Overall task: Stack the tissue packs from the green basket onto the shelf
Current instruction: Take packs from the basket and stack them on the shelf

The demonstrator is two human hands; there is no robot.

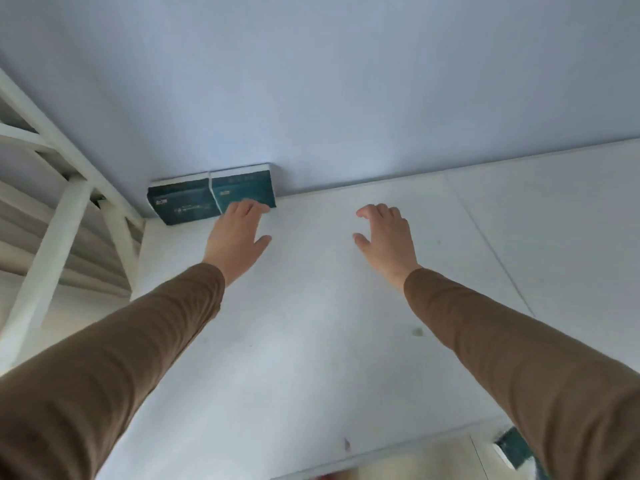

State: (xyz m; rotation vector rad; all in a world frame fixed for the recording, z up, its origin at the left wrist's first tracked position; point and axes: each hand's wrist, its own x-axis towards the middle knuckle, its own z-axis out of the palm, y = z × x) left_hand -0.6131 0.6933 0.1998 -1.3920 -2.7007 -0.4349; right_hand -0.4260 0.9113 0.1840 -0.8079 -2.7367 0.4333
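Two dark teal tissue packs (211, 194) lie side by side on the white shelf (329, 323), pushed against the back wall at its far left corner. My left hand (239, 237) is open, palm down, its fingertips resting on the front edge of the right-hand pack. To the right, my right hand (384, 237) hovers over bare shelf with fingers spread and nothing in it. Another teal pack (512, 448) peeks out below the shelf's front edge at the lower right, under my right sleeve. The green basket is out of view.
A pale blue wall (346, 81) closes off the back of the shelf. White frame bars (52, 244) and slats stand to the left of the shelf. A seam (491, 251) runs across the shelf surface on the right.
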